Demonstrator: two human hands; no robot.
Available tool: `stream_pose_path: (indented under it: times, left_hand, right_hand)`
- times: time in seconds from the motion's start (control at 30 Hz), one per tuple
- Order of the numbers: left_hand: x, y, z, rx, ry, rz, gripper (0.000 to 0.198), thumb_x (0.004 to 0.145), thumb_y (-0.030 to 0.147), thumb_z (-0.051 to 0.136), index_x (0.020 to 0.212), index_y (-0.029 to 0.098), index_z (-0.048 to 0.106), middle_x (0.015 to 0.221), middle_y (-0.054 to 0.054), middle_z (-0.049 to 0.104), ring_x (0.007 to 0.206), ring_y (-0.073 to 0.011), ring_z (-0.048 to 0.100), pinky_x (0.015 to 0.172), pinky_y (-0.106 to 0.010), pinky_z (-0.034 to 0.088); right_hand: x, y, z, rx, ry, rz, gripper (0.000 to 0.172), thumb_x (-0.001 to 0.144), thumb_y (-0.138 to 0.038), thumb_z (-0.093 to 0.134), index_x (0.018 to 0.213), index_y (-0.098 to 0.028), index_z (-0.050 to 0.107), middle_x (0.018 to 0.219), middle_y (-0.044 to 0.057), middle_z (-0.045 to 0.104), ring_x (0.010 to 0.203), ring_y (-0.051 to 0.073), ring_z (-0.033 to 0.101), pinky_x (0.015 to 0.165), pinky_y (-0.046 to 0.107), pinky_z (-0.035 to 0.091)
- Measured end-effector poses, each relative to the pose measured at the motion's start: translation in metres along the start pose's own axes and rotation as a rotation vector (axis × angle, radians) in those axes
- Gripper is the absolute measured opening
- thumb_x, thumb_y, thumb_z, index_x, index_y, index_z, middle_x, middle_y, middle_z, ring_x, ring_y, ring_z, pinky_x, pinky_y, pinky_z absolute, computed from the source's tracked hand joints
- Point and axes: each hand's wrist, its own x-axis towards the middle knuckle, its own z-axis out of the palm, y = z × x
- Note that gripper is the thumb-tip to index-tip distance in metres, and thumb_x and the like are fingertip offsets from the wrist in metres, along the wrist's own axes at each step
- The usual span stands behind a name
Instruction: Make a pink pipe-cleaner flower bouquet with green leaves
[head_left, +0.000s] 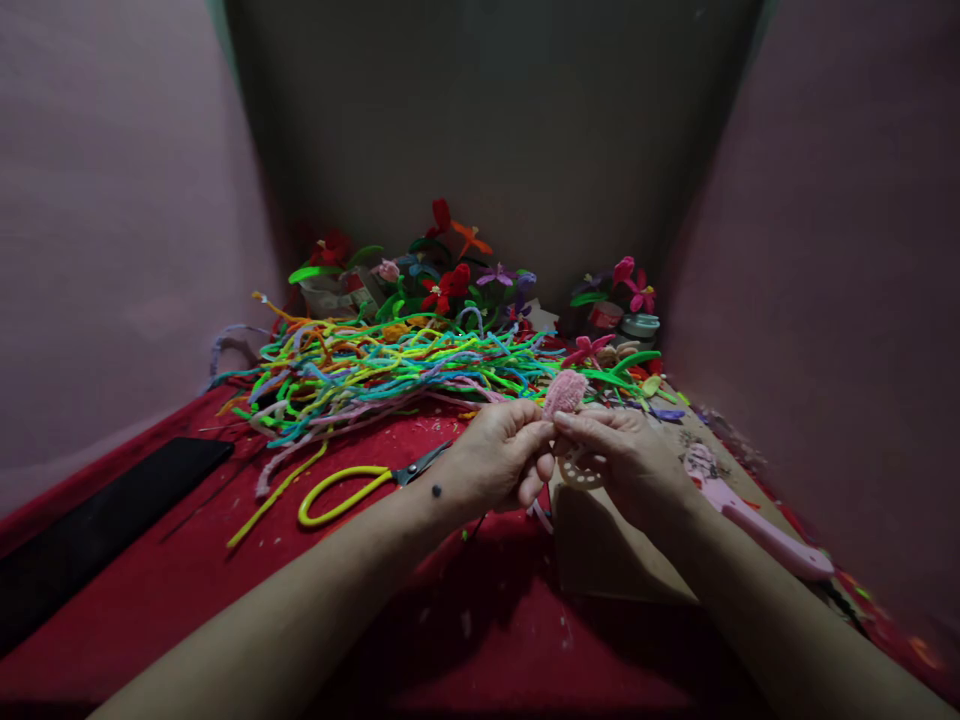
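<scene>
Both of my hands meet over the front middle of the red cloth. Between them a fuzzy pink pipe-cleaner petal (566,392) stands upright. My left hand (517,450) pinches its lower end between thumb and fingers. From the other side, my right hand (611,445) closes its thumb and fingertips at the same base. Below the right fingers hangs a pale round disc with holes (581,472); whether that hand grips it I cannot tell. Yellow-handled scissors (349,495) lie beside my left wrist, their blade tips hidden behind it.
A heap of colourful pipe cleaners (405,365) spreads across the back. Behind it stand pipe-cleaner flowers (448,288) in containers. A cardboard sheet (615,545) lies at right under a pink-handled tool (772,530). A flat black object (112,525) rests at left.
</scene>
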Motion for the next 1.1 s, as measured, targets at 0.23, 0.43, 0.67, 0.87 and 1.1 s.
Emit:
stream_pose_path:
  times: [0.23, 0.43, 0.67, 0.87, 1.1]
  left_hand:
    - [-0.001, 0.001, -0.005, 0.064, -0.08, -0.005, 0.025, 0.088, 0.026, 0.038, 0.067, 0.016, 0.047, 0.044, 0.005, 0.047, 0.027, -0.0035, 0.034, 0.027, -0.013, 0.022]
    - [-0.001, 0.001, -0.004, 0.059, -0.088, -0.004, 0.021, 0.088, 0.025, 0.039, 0.07, 0.015, 0.046, 0.048, 0.005, 0.051, 0.027, -0.003, 0.036, 0.027, -0.013, 0.023]
    - [-0.002, 0.002, 0.002, -0.019, -0.069, 0.042, 0.021, 0.087, 0.024, 0.042, 0.069, 0.014, 0.047, 0.053, 0.004, 0.053, 0.029, -0.0013, 0.04, 0.028, -0.011, 0.025]
    - [-0.001, 0.0, 0.006, -0.071, 0.077, 0.106, 0.017, 0.086, 0.021, 0.041, 0.071, 0.015, 0.048, 0.052, 0.007, 0.05, 0.029, -0.0007, 0.035, 0.03, -0.013, 0.024]
    - [0.001, -0.011, 0.005, 0.065, 0.233, 0.254, 0.021, 0.084, 0.025, 0.046, 0.065, 0.015, 0.047, 0.051, 0.007, 0.041, 0.037, -0.0016, 0.031, 0.036, -0.015, 0.024]
  right_hand:
    - [-0.003, 0.001, 0.004, -0.086, 0.031, -0.088, 0.036, 0.075, -0.044, 0.063, 0.057, -0.013, 0.059, 0.048, -0.002, 0.046, 0.045, 0.007, 0.035, 0.044, 0.023, 0.025]
    - [-0.009, 0.005, 0.011, -0.25, 0.178, -0.212, 0.034, 0.077, -0.041, 0.061, 0.058, -0.014, 0.058, 0.053, -0.003, 0.046, 0.05, 0.008, 0.036, 0.048, 0.023, 0.028]
    - [-0.011, 0.012, 0.015, -0.368, 0.314, -0.304, 0.033, 0.08, -0.042, 0.056, 0.063, -0.014, 0.062, 0.06, 0.0, 0.052, 0.058, 0.011, 0.044, 0.055, 0.025, 0.033]
    - [-0.011, 0.013, 0.019, -0.441, 0.319, -0.378, 0.035, 0.084, -0.04, 0.051, 0.059, -0.015, 0.057, 0.057, -0.001, 0.048, 0.055, 0.011, 0.041, 0.055, 0.025, 0.034]
    - [-0.015, 0.011, 0.02, -0.717, 0.312, -0.515, 0.02, 0.087, -0.025, 0.048, 0.083, -0.015, 0.064, 0.074, 0.005, 0.061, 0.069, 0.015, 0.053, 0.067, 0.029, 0.039]
